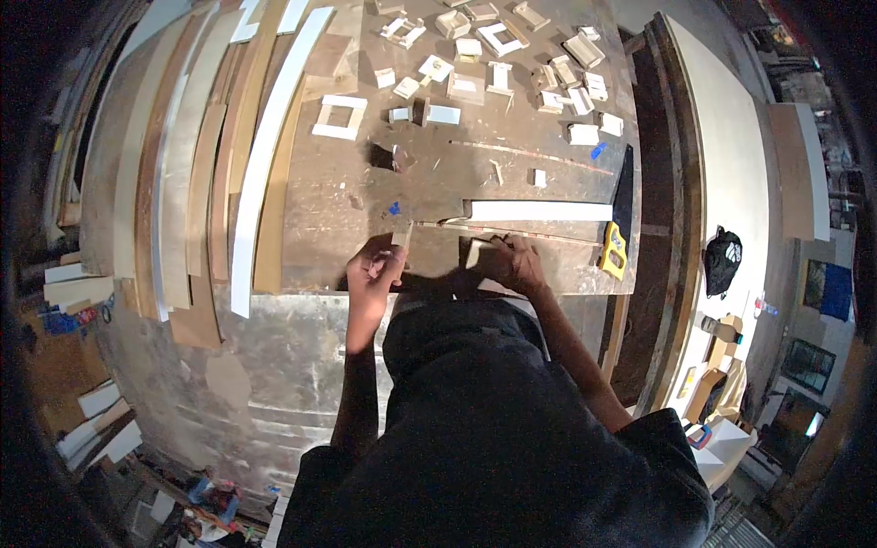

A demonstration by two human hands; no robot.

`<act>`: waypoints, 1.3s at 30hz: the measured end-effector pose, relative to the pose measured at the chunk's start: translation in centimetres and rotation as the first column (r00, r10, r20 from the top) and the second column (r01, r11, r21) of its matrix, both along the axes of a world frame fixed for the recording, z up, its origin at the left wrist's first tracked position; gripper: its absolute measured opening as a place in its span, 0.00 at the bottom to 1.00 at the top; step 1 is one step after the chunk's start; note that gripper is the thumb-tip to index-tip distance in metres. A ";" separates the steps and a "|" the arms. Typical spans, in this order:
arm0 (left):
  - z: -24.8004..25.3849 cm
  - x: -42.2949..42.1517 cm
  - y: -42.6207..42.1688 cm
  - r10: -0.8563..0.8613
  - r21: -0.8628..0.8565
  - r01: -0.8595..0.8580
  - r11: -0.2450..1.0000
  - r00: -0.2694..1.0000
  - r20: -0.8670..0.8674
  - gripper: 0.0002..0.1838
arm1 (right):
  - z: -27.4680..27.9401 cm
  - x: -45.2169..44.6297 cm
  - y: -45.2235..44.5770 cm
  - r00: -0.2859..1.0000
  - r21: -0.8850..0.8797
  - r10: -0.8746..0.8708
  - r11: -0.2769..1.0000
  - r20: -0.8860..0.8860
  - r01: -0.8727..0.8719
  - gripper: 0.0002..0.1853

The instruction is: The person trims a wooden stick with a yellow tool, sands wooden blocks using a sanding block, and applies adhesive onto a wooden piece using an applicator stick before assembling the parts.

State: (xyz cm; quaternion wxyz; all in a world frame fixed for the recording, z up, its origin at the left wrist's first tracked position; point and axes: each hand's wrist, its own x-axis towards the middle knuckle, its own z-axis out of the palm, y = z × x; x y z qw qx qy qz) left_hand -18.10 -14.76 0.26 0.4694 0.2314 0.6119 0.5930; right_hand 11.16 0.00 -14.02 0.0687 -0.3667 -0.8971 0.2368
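Observation:
My left hand (373, 267) is at the table's near edge, its fingers curled round a small flat wooden piece (402, 241). To its right, my right hand (517, 265) grips a small wooden block (476, 252) with a pale face. Just beyond both hands runs a long thin strip (521, 234), which looks marked along its length. Past it lies a white board strip (541, 211). A handsaw with a yellow handle (615, 252) rests at the right edge of the table, its dark blade pointing away from me. A small blue scrap (395, 208) lies beyond my left hand.
Several small wooden assemblies (466, 87) and a square wooden frame (339, 118) cover the far part of the table (320, 210). Long boards (274, 164) are stacked at left. A pale panel (731, 164) with a black bag (724, 262) stands at right.

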 end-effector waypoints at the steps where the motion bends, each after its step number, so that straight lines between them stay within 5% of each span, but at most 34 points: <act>1: 0.0 -0.3 0.0 -0.001 -0.001 0.001 1.000 1.000 0.004 0.15 | 1.0 -0.2 0.4 0.998 0.041 0.023 0.999 0.065 -0.025 0.37; 3: 0.6 -0.9 0.3 0.061 0.033 -0.061 0.998 0.998 -0.009 0.10 | 0.6 0.1 0.8 0.983 0.068 0.029 0.997 0.180 -0.042 0.35; 6: 0.3 -2.2 0.3 0.137 0.041 -0.136 0.990 0.990 -0.021 0.08 | -1.0 0.4 1.6 0.995 0.127 -0.004 0.992 0.097 -0.008 0.31; 11: 0.7 -4.2 -0.8 0.169 0.045 -0.168 0.985 0.985 -0.033 0.10 | -2.1 -0.6 2.9 0.979 0.140 -0.165 0.979 0.120 0.147 0.13; 15: 0.8 -4.3 -1.6 0.244 0.029 -0.244 0.969 0.970 -0.018 0.09 | -3.6 -0.4 3.4 0.980 0.238 -0.110 0.969 0.163 0.069 0.09; 19: 0.6 -4.5 -2.3 0.297 0.029 -0.298 0.954 0.954 0.033 0.09 | -2.3 -0.9 3.3 0.974 0.151 -0.117 0.985 0.194 0.088 0.11; 22: 0.5 -4.4 -2.5 0.329 0.006 -0.329 0.944 0.944 0.038 0.09 | -3.6 -3.0 2.8 0.996 0.247 -0.019 0.968 -0.092 0.041 0.12; 24: 0.7 -4.0 -2.4 0.322 0.007 -0.322 0.947 0.947 0.016 0.09 | -4.0 -6.4 1.7 0.989 0.091 0.145 0.985 0.022 -0.147 0.14; 26: 1.4 -3.7 -2.6 0.319 0.013 -0.318 0.948 0.948 -0.010 0.10 | -6.4 -10.6 0.4 0.981 -0.437 0.189 0.886 0.030 -0.157 0.17; 28: 2.9 -2.9 -2.5 0.296 -0.011 -0.298 0.954 0.951 -0.093 0.13 | -12.1 -13.8 -2.0 0.915 -0.008 0.400 0.916 0.056 -0.400 0.20; 31: 5.6 -1.8 -2.2 0.300 0.074 -0.291 0.954 0.925 -0.232 0.18 | -8.0 -17.5 -3.8 0.892 0.174 0.442 0.889 -0.092 -0.423 0.22; 35: 6.5 -1.3 -2.7 0.284 0.111 -0.262 0.959 0.904 -0.319 0.23 | -7.4 -18.5 -3.0 0.833 0.137 0.547 0.822 0.077 -0.552 0.21; 39: 7.4 -0.8 -2.3 0.233 0.137 -0.192 0.972 0.872 -0.430 0.24 | -10.4 -19.6 -4.3 0.917 0.090 0.395 0.912 0.059 -0.399 0.20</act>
